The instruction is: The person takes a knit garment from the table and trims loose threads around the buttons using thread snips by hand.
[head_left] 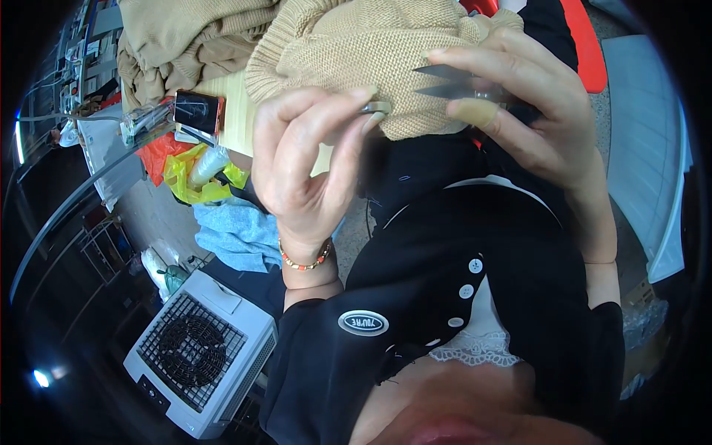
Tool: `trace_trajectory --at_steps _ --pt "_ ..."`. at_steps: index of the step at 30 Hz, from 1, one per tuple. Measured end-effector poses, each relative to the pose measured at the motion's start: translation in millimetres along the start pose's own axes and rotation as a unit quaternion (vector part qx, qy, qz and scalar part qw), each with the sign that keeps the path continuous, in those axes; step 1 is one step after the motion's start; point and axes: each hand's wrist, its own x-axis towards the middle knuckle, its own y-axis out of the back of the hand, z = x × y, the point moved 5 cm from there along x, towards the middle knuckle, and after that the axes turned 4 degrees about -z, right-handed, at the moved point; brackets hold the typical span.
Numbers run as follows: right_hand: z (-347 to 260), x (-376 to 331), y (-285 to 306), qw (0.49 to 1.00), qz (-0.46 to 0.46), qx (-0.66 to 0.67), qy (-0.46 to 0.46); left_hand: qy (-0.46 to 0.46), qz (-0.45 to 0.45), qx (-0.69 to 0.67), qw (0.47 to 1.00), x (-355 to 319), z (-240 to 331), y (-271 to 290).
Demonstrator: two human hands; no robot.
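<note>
Left hand (300,167) pinches the beige knit sweater's (386,52) hem between fingertips, right hand (530,111) grips small thread snips (445,81) with blades just beside that hem; judged risk: blades nick knit if the fabric slackens.

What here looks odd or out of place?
Little stands out. The right hand has a tan wrap on one finger, perhaps a bandage, and holds small dark snips against a beige knit sweater. The left hand pinches something too blurred to identify.
</note>
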Motion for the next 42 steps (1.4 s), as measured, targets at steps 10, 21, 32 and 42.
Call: trace_trajectory --at_steps 10,21,32,42 --pt "-8.9 3.4 -10.2 0.995 -0.016 -0.066 0.07 -0.101 0.076 -0.038 0.991 -11.3 -18.9 -6.9" --pt "-18.8 7.6 -14.2 0.978 0.0 -0.173 0.12 -0.126 0.063 -0.078 0.987 -12.2 -26.1 -6.5" --pt "-22.1 9.2 -9.3 0.975 0.017 -0.19 0.116 -0.135 0.06 -0.068 0.987 -10.1 -24.9 -5.9" --pt "-26.6 15.3 -9.6 0.953 -0.013 -0.27 0.138 -0.138 0.059 -0.069 0.986 -8.6 -23.9 -6.8"
